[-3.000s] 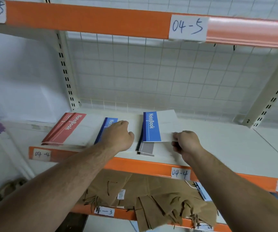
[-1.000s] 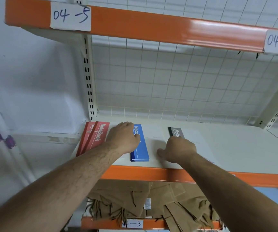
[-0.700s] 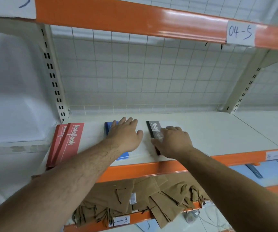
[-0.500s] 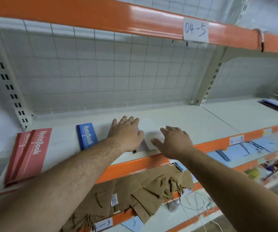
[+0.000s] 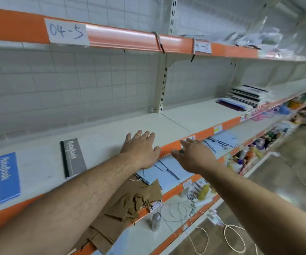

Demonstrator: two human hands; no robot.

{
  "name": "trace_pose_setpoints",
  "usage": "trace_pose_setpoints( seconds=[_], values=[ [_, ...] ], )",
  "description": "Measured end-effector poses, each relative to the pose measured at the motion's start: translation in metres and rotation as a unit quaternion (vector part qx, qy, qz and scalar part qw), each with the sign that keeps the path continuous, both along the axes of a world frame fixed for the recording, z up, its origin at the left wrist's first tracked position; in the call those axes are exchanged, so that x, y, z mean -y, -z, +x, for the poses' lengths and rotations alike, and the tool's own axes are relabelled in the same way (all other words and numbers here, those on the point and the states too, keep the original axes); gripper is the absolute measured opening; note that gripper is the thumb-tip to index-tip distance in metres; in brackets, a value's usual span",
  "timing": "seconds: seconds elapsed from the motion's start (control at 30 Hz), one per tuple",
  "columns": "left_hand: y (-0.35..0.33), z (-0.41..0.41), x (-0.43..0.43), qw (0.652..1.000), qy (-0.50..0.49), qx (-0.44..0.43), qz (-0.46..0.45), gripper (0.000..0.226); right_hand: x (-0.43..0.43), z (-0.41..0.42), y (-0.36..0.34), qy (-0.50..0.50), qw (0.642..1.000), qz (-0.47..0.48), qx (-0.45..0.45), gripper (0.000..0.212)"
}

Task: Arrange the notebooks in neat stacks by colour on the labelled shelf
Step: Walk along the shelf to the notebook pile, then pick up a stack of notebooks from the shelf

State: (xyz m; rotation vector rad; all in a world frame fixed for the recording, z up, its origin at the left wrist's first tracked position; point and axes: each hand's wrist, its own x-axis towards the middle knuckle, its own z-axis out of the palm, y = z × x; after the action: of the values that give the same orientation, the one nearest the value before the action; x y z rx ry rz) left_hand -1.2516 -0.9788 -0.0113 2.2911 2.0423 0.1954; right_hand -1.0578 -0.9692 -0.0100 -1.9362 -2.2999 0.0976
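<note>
Blue notebook [image 5: 3,179] near grey notebook [image 5: 73,158]

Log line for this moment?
left hand: open | right hand: open | blue notebook, grey notebook: flat on shelf, apart | neither touched

Blue notebook [image 5: 2,179], near left: blue cover, darker blue spine band, white lettering. Grey notebook [image 5: 73,157], to its right: grey cover, black spine band, white lettering. Shelf [image 5: 111,138]: off-white deck with an orange front edge. Label [image 5: 66,32], upper left: white with blue handwriting. Back panel [image 5: 75,80]: white wire grid of squares. Paper bags [image 5: 122,205], lower shelf: plain brown. Sheets [image 5: 168,173] beside them: pale blue with dark lines. Far stack [image 5: 249,94], right: black, white and dark blue covers.
</note>
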Motion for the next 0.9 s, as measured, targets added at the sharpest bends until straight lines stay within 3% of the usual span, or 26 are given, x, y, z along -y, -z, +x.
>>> trace_pose_setpoints(
  seconds=[0.43,0.9],
  values=[
    [0.003,0.186,-0.057,0.996,0.079,-0.009,0.029,0.063,-0.021,0.184,-0.008,0.058,0.998,-0.002,0.002,0.074],
    [0.016,0.323,-0.176,0.978,0.205,-0.025,-0.009,0.065,-0.096,0.309,0.015,0.16,0.987,-0.022,-0.006,0.069]
  ],
)
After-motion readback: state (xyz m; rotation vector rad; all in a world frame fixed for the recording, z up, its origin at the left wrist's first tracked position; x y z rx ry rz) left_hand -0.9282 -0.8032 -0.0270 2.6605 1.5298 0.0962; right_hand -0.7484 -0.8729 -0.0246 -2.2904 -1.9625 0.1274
